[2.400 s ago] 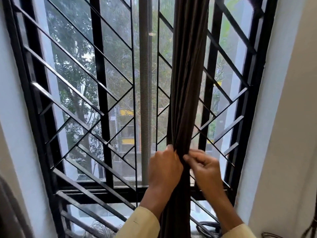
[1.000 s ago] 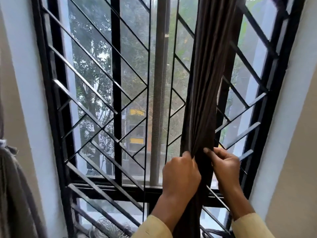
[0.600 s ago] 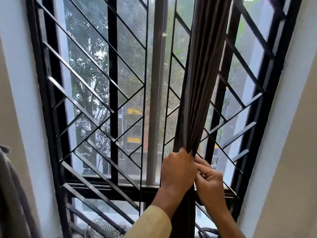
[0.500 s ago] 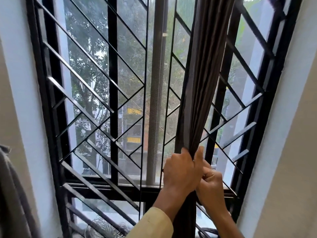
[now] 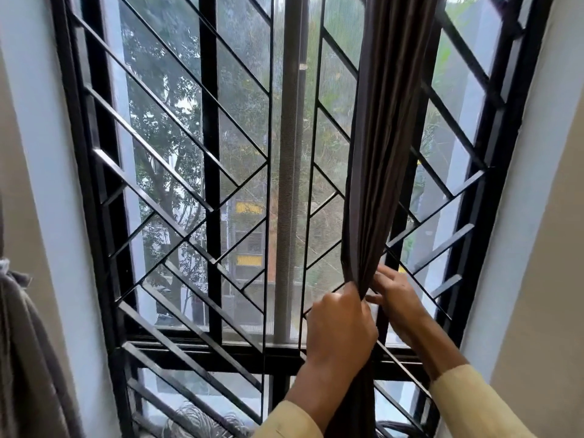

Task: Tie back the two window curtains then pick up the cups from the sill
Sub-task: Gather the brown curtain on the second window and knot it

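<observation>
A dark brown curtain (image 5: 384, 147) hangs gathered into a narrow bunch in front of the right half of the window. My left hand (image 5: 339, 327) grips the bunch from the left at about sill height. My right hand (image 5: 396, 303) is on the bunch's right side, its fingers pinching the folds just beside my left hand. A second grey-brown curtain (image 5: 22, 358) hangs at the far left edge, beside the wall. No cups are in view.
A black metal window grille (image 5: 208, 184) with diagonal bars stands close behind the curtain, with mesh and trees beyond. White walls (image 5: 531, 184) frame the window on both sides. A tangle of cords (image 5: 196, 418) lies at the bottom behind the bars.
My right hand has moved out from behind my left hand, to the right side of the bunch, and pinches the folds. My left hand keeps its grip at the same height.
</observation>
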